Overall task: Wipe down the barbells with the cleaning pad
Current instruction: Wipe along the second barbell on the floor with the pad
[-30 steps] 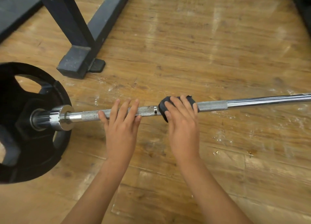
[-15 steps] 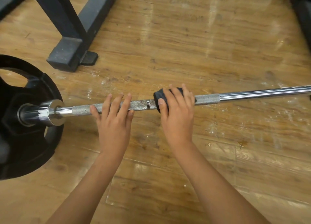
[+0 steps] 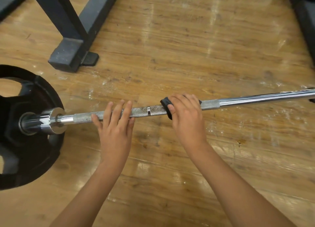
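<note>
Floor point(image 3: 187, 47) of worn wood carries the barbell point(image 3: 238, 101), lying crosswise with a black plate point(image 3: 25, 150) on its left end. Your left hand point(image 3: 115, 134) rests on the knurling, fingers straight and released. Your right hand point(image 3: 187, 122) clasps the black cleaning pad point(image 3: 164, 103) round the shaft. Keep the pad wrapped fully and twist as you slide. Rack foot point(image 3: 68, 56) stands well apart. Your left hand and the chrome collar point(image 3: 56, 121) obstruct travel toward the plate.

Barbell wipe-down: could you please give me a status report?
Left hand flat on barbell. Right hand grips cleaning pad against it. Nothing in the way.
</note>
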The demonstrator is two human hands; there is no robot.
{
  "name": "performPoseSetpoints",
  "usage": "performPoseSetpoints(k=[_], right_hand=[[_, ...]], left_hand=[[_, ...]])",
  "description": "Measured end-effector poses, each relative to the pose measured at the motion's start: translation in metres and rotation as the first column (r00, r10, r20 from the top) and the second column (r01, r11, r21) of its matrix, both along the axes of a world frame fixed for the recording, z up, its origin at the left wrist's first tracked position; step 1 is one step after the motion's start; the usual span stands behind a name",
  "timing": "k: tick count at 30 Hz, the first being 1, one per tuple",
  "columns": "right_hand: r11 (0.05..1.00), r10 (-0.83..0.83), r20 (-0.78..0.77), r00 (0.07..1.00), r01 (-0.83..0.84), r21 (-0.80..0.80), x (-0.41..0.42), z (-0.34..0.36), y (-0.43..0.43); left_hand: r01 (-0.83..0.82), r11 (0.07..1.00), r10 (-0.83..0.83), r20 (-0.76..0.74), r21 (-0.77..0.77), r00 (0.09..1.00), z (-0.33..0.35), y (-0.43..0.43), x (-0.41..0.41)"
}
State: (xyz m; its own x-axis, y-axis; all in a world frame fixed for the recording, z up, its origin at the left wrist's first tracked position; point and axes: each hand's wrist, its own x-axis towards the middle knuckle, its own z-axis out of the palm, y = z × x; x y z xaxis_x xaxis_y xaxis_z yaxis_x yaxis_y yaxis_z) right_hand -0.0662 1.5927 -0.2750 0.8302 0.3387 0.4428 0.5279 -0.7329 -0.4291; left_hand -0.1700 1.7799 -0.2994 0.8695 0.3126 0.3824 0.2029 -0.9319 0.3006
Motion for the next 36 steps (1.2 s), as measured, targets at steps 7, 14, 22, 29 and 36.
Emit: performPoseSetpoints(k=[7,14,22,29,36], right_hand=[[0.987,-0.147,-0.181,0.972,0.156,0.038,-0.029,0.009,0.002],[0.928,-0.275,-0.224,0.935,0.319,0.192,-0.047,0.005,0.022],[0.989,-0.136,-0.153,0.979,0.143,0.039,-0.056,0.005,-0.010],[0.986,-0.162,-0.165,0.973,0.166,0.010,-0.064,0.009,-0.014],[0.993,-0.076,-0.131,0.988,0.062,-0.105,-0.063,0.015,-0.013]], left_hand=[[0.043,0.999,-0.041,-0.170,0.007,0.985,0.015,-0.004,-0.019],[0.338,0.923,-0.179,-0.572,0.183,0.800,0.061,-0.001,-0.011],[0.347,0.919,-0.191,-0.559,0.186,0.806,0.050,-0.021,-0.007],[0.316,0.929,-0.200,-0.457,0.193,0.867,0.043,-0.031,-0.019],[0.285,0.946,-0.165,-0.527,0.153,0.834,0.048,-0.038,-0.024]])
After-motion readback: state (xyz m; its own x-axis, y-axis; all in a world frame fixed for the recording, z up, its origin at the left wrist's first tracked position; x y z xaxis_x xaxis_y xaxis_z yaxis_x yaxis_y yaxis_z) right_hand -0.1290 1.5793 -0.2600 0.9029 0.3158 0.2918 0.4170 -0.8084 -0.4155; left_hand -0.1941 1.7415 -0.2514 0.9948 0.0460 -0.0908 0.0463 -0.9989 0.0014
